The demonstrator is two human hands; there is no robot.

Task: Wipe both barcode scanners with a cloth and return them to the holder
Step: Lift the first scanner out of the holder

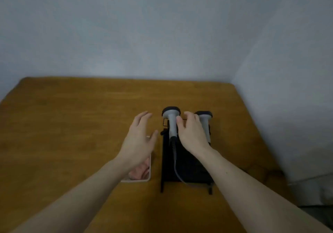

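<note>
Two grey barcode scanners with black heads rest side by side in a black holder on the wooden table. The left scanner shows fully, with its grey cable trailing down over the holder. The right scanner is partly hidden behind my right hand, which hovers between the two scanners with curled fingers, its thumb close to the left scanner's neck. My left hand is open, fingers apart, just left of the holder. A pink cloth lies in a small tray under my left wrist.
The small tray with the cloth sits right beside the holder's left edge. A pale wall stands behind the table and another to the right. The table's right edge runs close to the holder's right side.
</note>
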